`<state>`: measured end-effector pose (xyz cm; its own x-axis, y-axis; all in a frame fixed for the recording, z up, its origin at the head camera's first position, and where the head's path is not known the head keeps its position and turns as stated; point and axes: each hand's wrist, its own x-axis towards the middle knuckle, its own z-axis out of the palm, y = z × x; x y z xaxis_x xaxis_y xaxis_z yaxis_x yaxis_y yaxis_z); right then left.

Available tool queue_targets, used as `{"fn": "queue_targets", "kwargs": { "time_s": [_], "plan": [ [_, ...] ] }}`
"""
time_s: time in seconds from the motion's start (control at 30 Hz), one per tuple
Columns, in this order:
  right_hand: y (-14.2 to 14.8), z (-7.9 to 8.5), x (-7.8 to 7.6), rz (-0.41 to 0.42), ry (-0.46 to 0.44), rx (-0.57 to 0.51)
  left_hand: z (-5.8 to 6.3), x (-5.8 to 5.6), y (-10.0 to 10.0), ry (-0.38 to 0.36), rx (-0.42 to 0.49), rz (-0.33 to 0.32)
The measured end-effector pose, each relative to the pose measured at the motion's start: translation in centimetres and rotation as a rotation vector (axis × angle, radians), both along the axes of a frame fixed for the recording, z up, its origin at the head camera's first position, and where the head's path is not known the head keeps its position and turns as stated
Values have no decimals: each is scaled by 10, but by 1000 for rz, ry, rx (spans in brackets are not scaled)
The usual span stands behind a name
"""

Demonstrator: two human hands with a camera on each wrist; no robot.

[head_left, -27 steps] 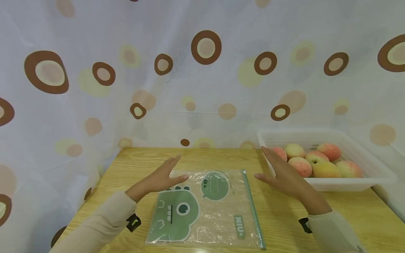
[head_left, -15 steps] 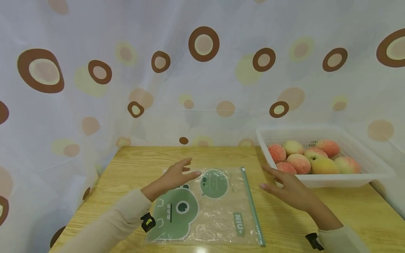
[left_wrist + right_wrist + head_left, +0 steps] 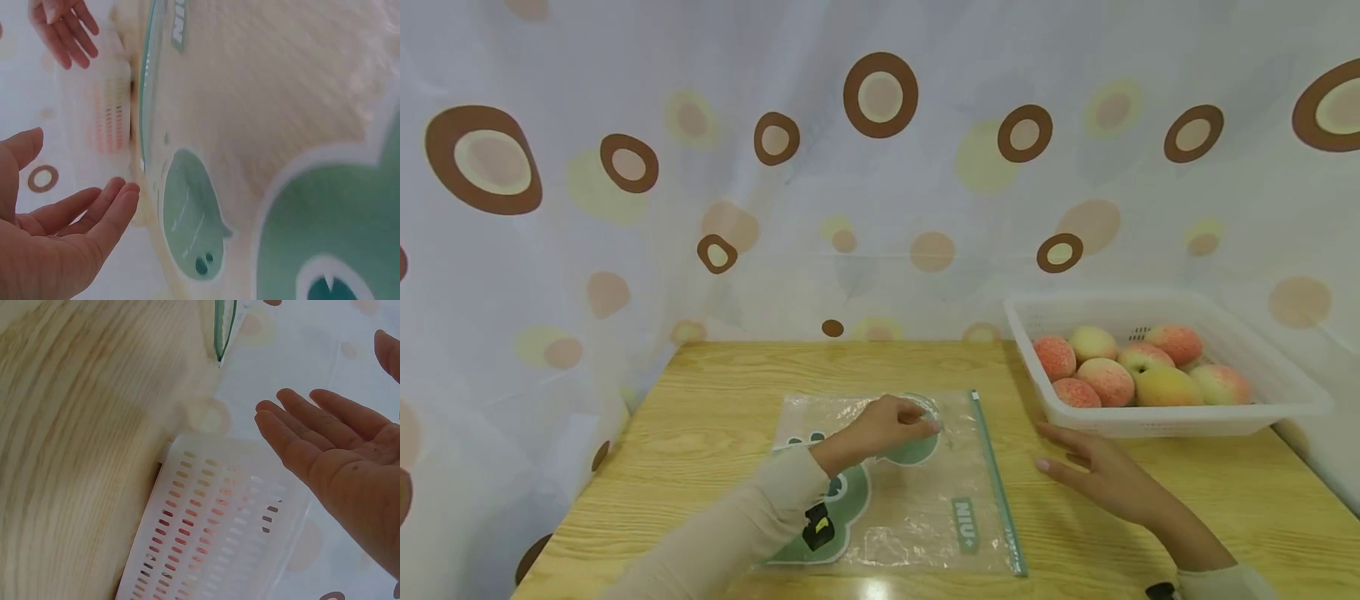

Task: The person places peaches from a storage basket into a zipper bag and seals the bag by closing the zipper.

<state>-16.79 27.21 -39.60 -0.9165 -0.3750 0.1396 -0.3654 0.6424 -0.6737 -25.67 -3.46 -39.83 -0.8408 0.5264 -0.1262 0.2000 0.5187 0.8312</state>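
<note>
A clear plastic zip bag (image 3: 925,517) with a green cartoon creature lies flat on the table, its green slider edge (image 3: 997,483) toward the right. Over the bag's upper part hovers my left hand (image 3: 883,429), fingers loosely bent with nothing between them; the left wrist view shows its thumb (image 3: 25,147) apart from the fingers. My right hand (image 3: 1105,475) is held in the air between the bag and a white plastic basket (image 3: 1195,423), fingers extended and holding nothing. In the right wrist view its fingers (image 3: 325,425) reach out above the basket's slotted side.
Inside the basket lie several peaches (image 3: 1105,382) and a yellow fruit (image 3: 1168,387) that looks like a mango. The wooden table (image 3: 722,375) ends at the back against a white curtain (image 3: 820,192) printed with brown rings.
My left hand has moved right across the bag, from its left part to the speech-bubble print. The right hand has drawn back toward me and slightly right, away from the basket's rim.
</note>
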Motion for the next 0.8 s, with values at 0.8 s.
{"fn": "queue_targets", "kwargs": {
  "time_s": [0.8],
  "plan": [
    [15, -12, 6, 47, -85, -46, -33, 9, 92, 256, -354, -4]
  ]
}}
